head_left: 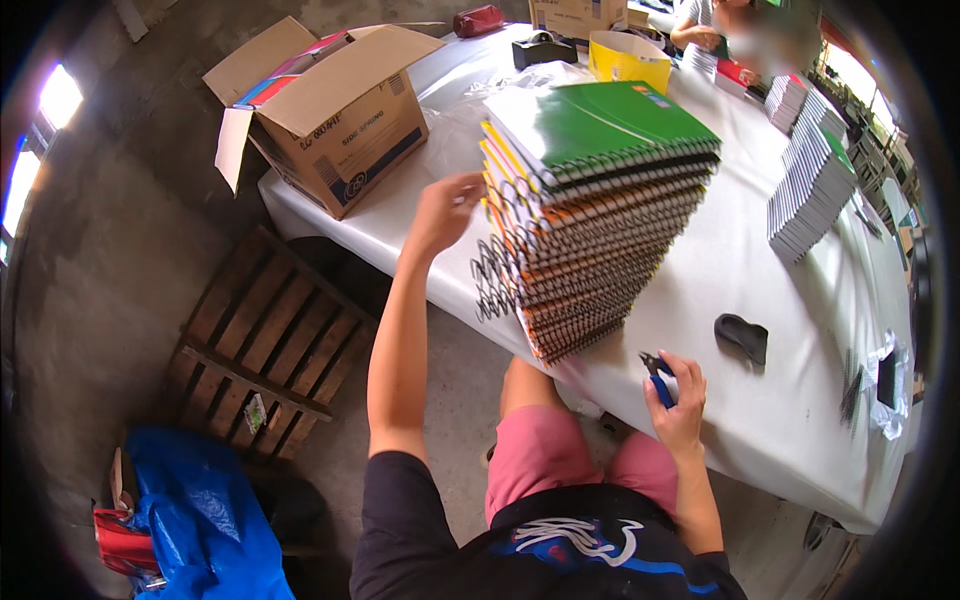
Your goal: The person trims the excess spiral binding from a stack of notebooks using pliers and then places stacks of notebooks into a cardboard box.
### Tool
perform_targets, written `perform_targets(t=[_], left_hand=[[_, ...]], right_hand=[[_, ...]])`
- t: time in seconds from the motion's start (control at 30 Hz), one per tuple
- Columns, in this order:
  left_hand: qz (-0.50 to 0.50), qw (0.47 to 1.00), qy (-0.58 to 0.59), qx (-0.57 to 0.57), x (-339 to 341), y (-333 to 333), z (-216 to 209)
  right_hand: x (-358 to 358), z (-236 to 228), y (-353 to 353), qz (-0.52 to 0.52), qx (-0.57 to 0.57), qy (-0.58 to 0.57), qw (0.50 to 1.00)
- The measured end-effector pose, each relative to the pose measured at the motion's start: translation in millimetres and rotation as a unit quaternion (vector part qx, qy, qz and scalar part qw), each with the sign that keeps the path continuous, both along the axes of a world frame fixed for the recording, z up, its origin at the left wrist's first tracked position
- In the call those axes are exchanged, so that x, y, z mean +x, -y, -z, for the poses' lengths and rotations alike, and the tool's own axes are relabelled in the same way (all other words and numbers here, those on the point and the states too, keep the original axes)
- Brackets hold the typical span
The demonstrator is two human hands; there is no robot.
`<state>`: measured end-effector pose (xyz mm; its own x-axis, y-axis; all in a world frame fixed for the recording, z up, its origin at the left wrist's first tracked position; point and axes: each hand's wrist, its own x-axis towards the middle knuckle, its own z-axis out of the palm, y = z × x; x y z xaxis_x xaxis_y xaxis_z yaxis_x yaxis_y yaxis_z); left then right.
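A tall stack of spiral-bound notebooks point(610, 215) stands near the table's front edge, a glossy green cover point(625, 120) on top. Long black wire coils point(492, 285) stick out loosely from its left side. At the upper left of the stack is my left hand point(445, 212), its fingers curled closed against the notebooks' edge. What lies between those fingertips is too small to make out. My right hand point(682, 405) grips blue-handled wire cutters point(660, 382) in front of the stack, their dark jaws pointing up and apart from the coils.
An open cardboard box point(345, 140) with colourful contents stands at the table's left. More notebook stacks point(812, 180) are at the right. A black object point(741, 338) lies on the white tablecloth point(700, 290). Another person point(700, 35) is at the far side. A wooden slatted pallet point(265, 350) is at left.
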<state>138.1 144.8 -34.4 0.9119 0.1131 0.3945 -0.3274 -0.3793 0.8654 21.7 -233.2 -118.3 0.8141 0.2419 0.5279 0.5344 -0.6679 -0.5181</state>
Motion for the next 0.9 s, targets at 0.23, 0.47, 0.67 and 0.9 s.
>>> perform_targets(t=[0.23, 0.47, 0.67, 0.9], left_hand=[[0.005, 0.974, 0.138, -0.181, -130.8, 69.1, 6.9], [-0.135, 0.946, 0.211, -0.206, -129.8, 124.5, 5.3], [-0.157, 0.93, 0.248, -0.22, -123.2, 133.3, 7.5], [-0.13, 0.928, 0.255, -0.239, -126.9, 133.3, 10.5]], right_hand=[[-20.0, -69.0, -52.0, -0.079, 0.043, 0.052, 0.995], [-21.2, -98.8, -91.3, -0.038, -0.024, 0.108, 0.993], [-17.4, -96.1, -99.1, -0.014, -0.023, 0.111, 0.993], [-20.1, -99.4, -108.5, -0.007, -0.036, 0.11, 0.993]])
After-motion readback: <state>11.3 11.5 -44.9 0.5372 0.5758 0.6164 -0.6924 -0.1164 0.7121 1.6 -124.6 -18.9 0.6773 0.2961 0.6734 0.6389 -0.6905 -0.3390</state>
